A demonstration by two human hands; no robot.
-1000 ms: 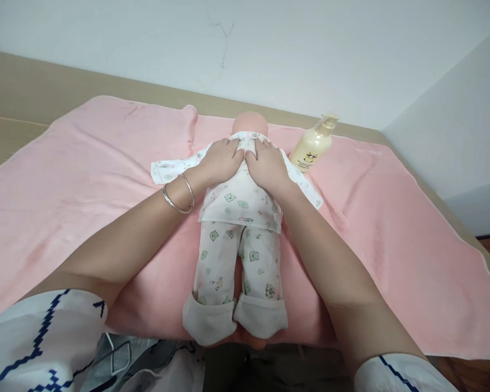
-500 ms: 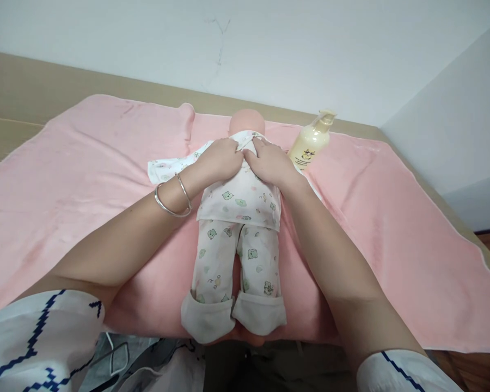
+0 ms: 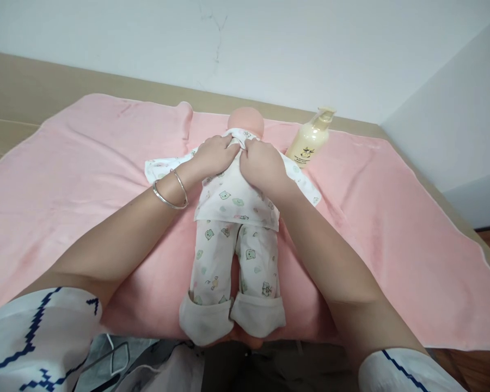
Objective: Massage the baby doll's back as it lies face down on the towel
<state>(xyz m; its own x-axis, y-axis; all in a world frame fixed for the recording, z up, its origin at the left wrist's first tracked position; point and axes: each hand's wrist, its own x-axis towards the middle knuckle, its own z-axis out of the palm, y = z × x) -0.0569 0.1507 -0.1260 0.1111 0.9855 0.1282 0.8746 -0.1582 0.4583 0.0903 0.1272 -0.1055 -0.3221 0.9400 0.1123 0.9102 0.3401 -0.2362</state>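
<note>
A baby doll (image 3: 245, 118) lies on a pink blanket with its head toward the wall. It wears a white printed top (image 3: 237, 201) and matching trousers (image 3: 255, 261) with turned-up cuffs. At the neck of the top, my left hand (image 3: 217, 155) closes its fingers on the fabric. Close beside it, my right hand (image 3: 263, 163) pinches the cloth at the collar, thumb and fingers together. The sleeves of the top spread out to both sides. Whatever fastening lies under my fingers is hidden.
A pale yellow pump bottle (image 3: 308, 142) stands on the pink blanket (image 3: 392, 228), right of the doll's head. The blanket covers a beige table (image 3: 16, 76) against a white wall. Below the near edge, a grey item with a metal frame (image 3: 118, 356) shows.
My right hand has curled from lying flatter on the top into a tighter pinch at the collar. More of the right sleeve shows now. The doll and bottle stay in place.
</note>
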